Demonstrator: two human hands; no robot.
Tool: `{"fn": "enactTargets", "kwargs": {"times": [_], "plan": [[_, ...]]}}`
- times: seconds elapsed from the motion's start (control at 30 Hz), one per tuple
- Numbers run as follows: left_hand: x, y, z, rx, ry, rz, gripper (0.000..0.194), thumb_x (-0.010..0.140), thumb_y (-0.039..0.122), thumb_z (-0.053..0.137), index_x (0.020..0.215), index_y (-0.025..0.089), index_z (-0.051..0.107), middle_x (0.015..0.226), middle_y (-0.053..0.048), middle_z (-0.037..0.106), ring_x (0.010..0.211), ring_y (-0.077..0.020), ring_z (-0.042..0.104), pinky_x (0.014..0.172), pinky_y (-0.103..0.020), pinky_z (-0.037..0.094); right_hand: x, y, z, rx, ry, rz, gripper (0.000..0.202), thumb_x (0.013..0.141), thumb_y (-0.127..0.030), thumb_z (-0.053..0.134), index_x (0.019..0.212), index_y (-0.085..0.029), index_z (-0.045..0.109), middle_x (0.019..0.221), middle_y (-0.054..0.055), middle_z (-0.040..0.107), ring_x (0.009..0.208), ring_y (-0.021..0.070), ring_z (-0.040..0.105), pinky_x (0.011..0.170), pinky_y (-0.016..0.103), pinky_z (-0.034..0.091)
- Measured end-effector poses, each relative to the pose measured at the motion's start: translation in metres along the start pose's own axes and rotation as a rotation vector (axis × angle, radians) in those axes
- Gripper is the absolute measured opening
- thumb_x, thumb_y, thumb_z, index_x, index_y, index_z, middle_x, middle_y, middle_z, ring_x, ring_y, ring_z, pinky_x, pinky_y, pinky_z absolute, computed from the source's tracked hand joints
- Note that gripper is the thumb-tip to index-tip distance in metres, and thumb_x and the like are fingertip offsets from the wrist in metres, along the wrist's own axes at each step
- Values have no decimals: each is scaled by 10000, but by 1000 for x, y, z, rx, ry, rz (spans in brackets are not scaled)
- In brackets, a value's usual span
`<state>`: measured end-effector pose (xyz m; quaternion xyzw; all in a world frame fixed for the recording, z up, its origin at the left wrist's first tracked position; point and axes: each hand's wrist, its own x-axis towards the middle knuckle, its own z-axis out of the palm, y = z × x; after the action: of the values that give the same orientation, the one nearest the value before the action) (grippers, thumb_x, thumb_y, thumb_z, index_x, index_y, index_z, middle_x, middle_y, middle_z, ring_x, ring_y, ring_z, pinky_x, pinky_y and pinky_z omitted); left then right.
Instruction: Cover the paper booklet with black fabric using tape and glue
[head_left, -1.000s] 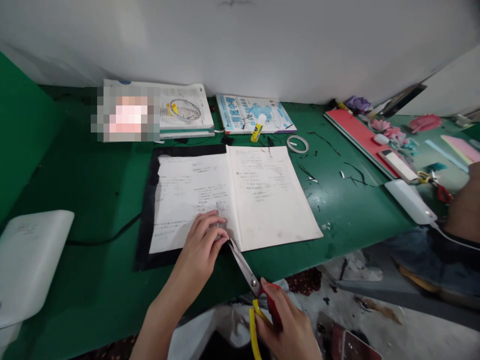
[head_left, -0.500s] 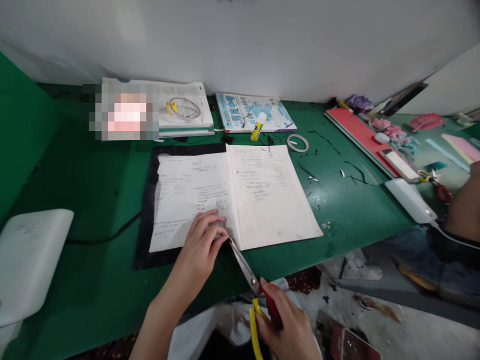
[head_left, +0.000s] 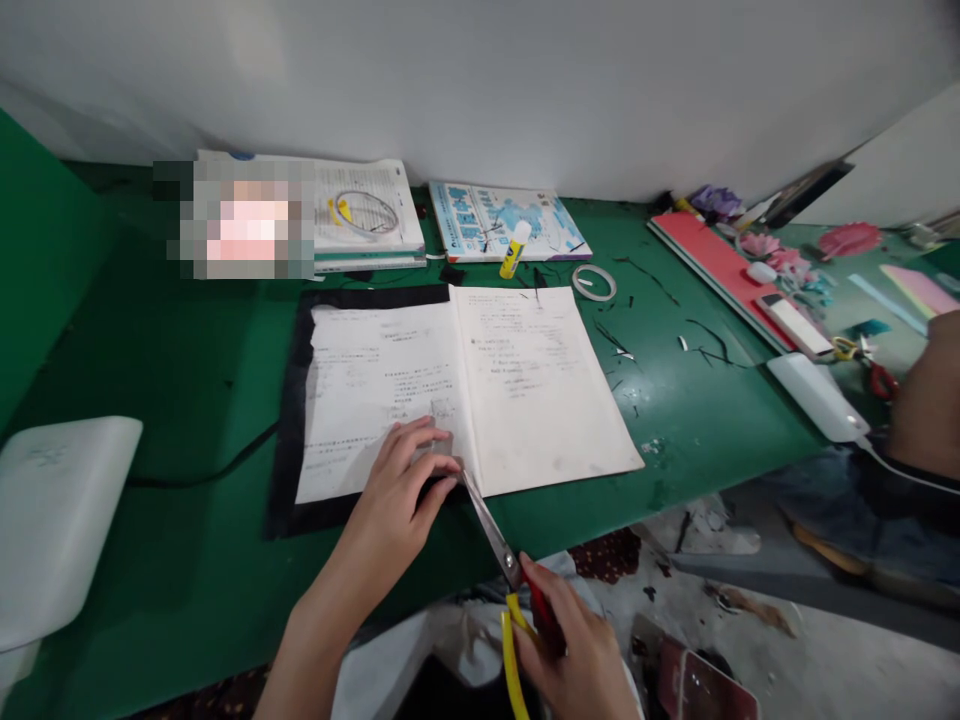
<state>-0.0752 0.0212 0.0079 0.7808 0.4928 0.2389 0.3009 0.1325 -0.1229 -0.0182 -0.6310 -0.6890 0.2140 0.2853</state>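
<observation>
My right hand (head_left: 577, 640) grips a pair of scissors (head_left: 491, 530) by its red and yellow handles. The blades look nearly together and point up and left, their tips at the lower edge of an open booklet (head_left: 547, 420), close to its fold. Over the booklet's left page lies my left hand (head_left: 409, 480), fingers spread and resting on the paper. Its index finger and thumb are slightly apart beside the scissor tips; whether anything thin is between them is hidden. Black sheet material (head_left: 289, 440) shows from under the left page as a border.
Behind the booklet are a glue stick (head_left: 514, 250), a tape roll (head_left: 595, 283), a blue-white book (head_left: 487, 220) and stacked books (head_left: 367, 245). Black scraps (head_left: 712, 340) lie to the right. A white device (head_left: 64, 530) stands left. Another person's arm (head_left: 930, 400) is at the right.
My left thumb has come slightly away from the index finger at the scissor tips. The scissors have barely moved, and the view has shifted a little.
</observation>
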Motion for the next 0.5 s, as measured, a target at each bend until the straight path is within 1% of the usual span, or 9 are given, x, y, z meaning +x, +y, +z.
{"fn": "enactTargets", "kwargs": {"times": [0.17, 0.27, 0.37, 0.43, 0.5], "plan": [[0, -1, -1, 5, -14, 6, 138, 958, 222, 429, 944, 251, 563, 1293, -46, 454, 1369, -226, 292, 1129, -511, 300, 5, -4, -13, -38, 40, 103, 364, 907, -301, 491, 1257, -203, 497, 1094, 85, 684, 964, 181, 681, 788, 248, 555], [-1, -1, -1, -1, -4, 10, 152, 958, 208, 422, 927, 246, 566, 1300, -47, 451, 1367, -227, 300, 1130, -516, 299, 8, -8, -20, -97, 57, 152, 397, 889, -293, 490, 1274, -198, 482, 1169, 110, 645, 1054, 212, 641, 844, 301, 545], [0, -1, 0, -2, 15, 14, 155, 957, 203, 420, 899, 232, 560, 1283, -57, 462, 1359, -236, 311, 1127, -521, 301, 10, -11, -21, -157, 46, 151, 427, 871, -306, 497, 1283, -200, 484, 1230, 126, 609, 1136, 258, 591, 878, 367, 535], [0, -1, -1, -5, 13, 8, 149, 959, 207, 416, 909, 232, 554, 1285, -60, 462, 1361, -242, 308, 1117, -523, 314, 11, -12, -21, -177, 29, 138, 438, 867, -310, 499, 1290, -198, 479, 1229, 132, 605, 1128, 263, 596, 845, 362, 548], [-1, 0, -1, -16, 9, -1, 144, 961, 210, 412, 918, 236, 546, 1293, -57, 459, 1363, -244, 307, 1100, -512, 342, 12, -12, -21, -196, 5, 105, 446, 864, -311, 513, 1290, -188, 472, 1192, 131, 625, 1078, 249, 626, 813, 339, 558]]}}
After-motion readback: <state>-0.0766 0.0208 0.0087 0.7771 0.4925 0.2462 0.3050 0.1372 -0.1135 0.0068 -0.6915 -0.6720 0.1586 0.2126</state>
